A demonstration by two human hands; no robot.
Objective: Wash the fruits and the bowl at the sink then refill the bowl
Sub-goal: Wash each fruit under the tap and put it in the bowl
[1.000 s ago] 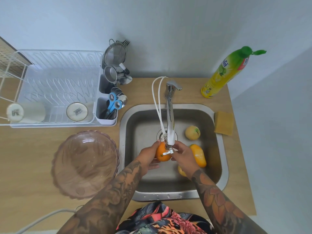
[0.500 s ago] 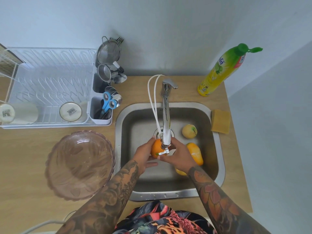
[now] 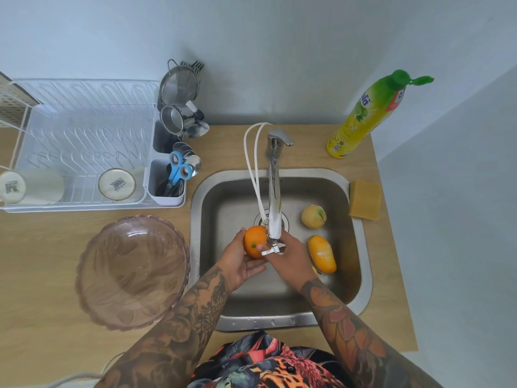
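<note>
An orange (image 3: 254, 245) is under the tap spout (image 3: 274, 217) over the steel sink (image 3: 361, 287). My left hand (image 3: 240, 264) cups the orange from the left and below. My right hand (image 3: 291, 260) is against its right side by the spout's tip; the spout hides its fingertips. A yellow-orange mango (image 3: 321, 254) and a pale yellow fruit (image 3: 313, 216) lie in the sink's right half. Part of another yellow fruit (image 3: 315, 270) shows behind my right wrist. The pink glass bowl (image 3: 131, 271) stands empty on the counter left of the sink.
A white dish rack (image 3: 81, 147) with cups and a utensil holder with blue scissors (image 3: 177, 170) stands at the back left. A yellow soap bottle (image 3: 369, 113) and a sponge (image 3: 365, 199) are at the sink's right. A white hose (image 3: 253, 175) hangs beside the tap.
The orange has turned in my hands, so its green stem spot now faces up. Both hands stay at the spout, and the view has shifted slightly.
</note>
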